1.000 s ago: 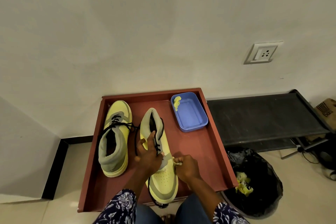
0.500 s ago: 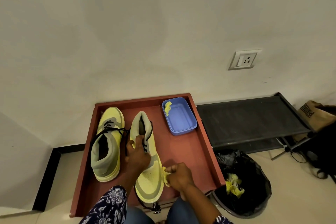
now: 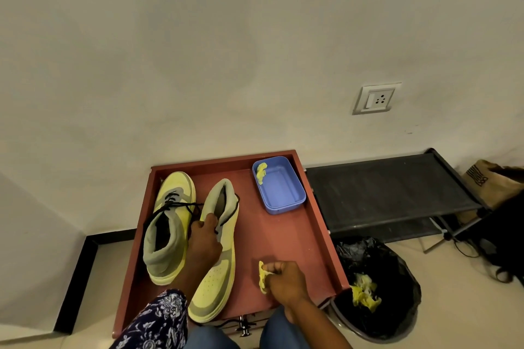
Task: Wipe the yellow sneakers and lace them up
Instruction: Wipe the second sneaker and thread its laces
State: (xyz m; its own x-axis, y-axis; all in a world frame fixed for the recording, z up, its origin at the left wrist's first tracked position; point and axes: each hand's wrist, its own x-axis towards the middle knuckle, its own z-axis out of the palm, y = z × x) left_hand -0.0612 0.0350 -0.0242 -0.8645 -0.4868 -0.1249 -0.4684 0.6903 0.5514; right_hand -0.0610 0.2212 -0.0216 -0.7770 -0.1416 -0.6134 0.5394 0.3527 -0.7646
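Pale yellow-and-grey high-top sneaker lies toe-near on red-brown wooden tray, black lace loose. Left hand grips its collar, seemingly. Right hand pinches crumpled yellow wipe, apart from the shoe's right side.

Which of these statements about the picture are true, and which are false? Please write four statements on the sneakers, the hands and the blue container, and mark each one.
1. The left hand grips the right-hand sneaker. True.
2. The right hand is empty. False: it pinches a yellow wipe.
3. The blue container stands on the red tray. True.
4. Both sneakers point the same way. False: the left-hand sneaker has its toe toward the wall, the other toward the person.
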